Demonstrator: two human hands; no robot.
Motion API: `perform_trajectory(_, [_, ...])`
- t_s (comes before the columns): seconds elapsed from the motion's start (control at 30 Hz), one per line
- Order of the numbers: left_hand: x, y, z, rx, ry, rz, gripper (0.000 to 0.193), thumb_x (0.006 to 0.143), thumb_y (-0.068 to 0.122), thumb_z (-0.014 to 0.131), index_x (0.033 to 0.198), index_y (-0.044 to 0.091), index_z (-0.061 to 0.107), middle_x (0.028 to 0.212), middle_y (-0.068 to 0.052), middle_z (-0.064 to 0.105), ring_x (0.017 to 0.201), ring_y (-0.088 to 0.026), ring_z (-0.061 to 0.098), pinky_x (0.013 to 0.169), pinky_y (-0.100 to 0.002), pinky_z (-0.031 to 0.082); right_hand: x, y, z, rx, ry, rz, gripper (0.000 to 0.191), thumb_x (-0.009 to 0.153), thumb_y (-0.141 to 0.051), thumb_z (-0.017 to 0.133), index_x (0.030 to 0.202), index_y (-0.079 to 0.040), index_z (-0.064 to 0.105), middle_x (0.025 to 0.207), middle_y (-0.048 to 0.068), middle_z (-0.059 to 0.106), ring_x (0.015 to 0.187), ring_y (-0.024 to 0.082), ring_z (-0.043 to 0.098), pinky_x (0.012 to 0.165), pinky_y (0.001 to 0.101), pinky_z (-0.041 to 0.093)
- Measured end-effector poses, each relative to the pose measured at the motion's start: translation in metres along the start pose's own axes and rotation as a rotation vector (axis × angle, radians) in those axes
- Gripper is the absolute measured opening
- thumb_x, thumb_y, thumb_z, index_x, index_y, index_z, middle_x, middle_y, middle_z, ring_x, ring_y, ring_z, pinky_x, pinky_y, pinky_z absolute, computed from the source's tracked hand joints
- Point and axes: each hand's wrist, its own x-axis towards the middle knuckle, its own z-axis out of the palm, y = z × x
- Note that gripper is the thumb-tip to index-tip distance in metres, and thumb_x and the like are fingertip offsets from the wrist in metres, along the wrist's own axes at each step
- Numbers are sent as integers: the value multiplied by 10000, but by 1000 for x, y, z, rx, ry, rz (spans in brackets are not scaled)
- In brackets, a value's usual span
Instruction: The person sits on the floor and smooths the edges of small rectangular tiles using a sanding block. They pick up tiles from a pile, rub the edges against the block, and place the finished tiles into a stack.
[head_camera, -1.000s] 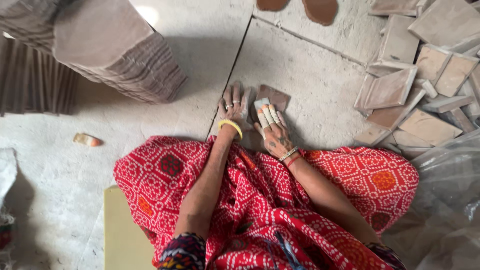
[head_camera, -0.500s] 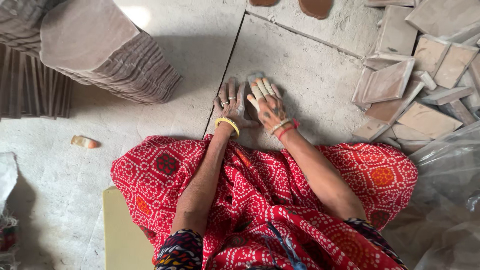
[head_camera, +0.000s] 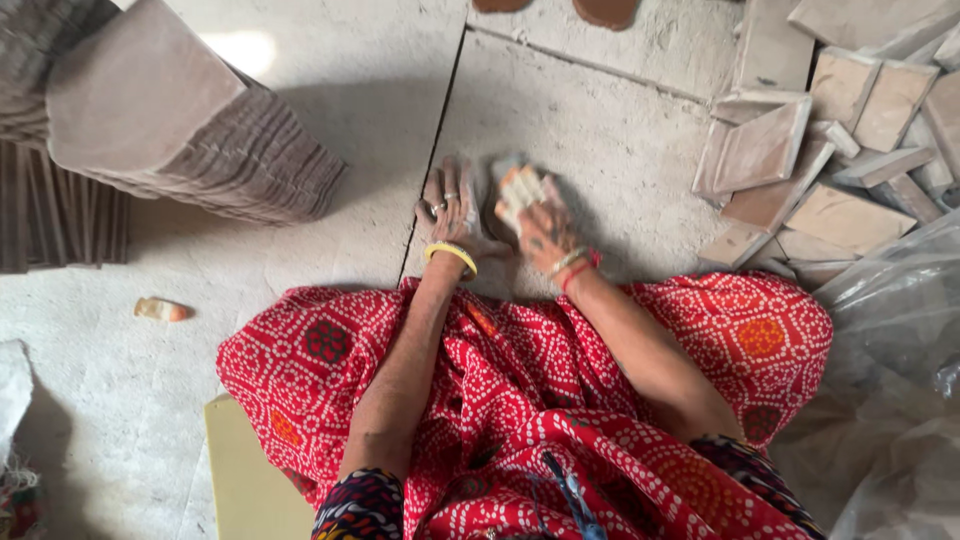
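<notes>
Below, both your hands on one tile.
Left hand (head_camera: 450, 212) lies flat beside the tile (head_camera: 500, 200); right hand (head_camera: 535, 215) presses a pale pad (head_camera: 520, 185) on it, fingers closed.

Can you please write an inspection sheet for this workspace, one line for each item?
Surface: dusty grey stone floor with a straight joint running toward the person.
Job's things: small flat tile, mostly covered by both hands.
Clutter: tall stack of thin brown tiles at left; loose pile of square tiles at right; small orange object on the floor.
Hands: left hand lies flat beside the tile; right hand presses on it, blurred, fingers taped.
Cables: nothing seen.
Surroundings: clear plastic sheet at right; yellow board under the red patterned cloth.
</notes>
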Motion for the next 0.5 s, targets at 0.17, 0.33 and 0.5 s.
perform_trajectory(0.17, [6, 4, -3, 110, 221, 232, 1554, 523, 544, 948, 1652, 162, -50, 1720, -166, 11, 1551, -389, -57, 1152, -733, 88, -5, 4, 2, -244, 405, -184, 385, 980, -99, 495, 1325, -41, 655, 1519, 184, 557, 1464, 326, 440, 1256, 463, 223])
perform_trajectory(0.33, [9, -2, -15, -197, 144, 471, 1676, 350, 530, 999, 1590, 96, -42, 1671, -175, 154, 1561, -324, 64, 1245, -612, 109, -17, 9, 0, -23, 1, 64, 422, 1038, -127, 525, 1441, -88, 645, 1402, 216, 617, 1348, 317, 527, 1323, 463, 255])
perform_trajectory(0.5, [8, -3, -21, -163, 152, 436, 1633, 385, 543, 1001, 1624, 172, 4, 1692, -118, 228, 1572, -305, 150, 1220, -592, 128, -24, 12, 3, -229, 354, -255, 351, 948, -117, 530, 1276, -117, 657, 1419, 166, 631, 1388, 342, 492, 1205, 476, 304])
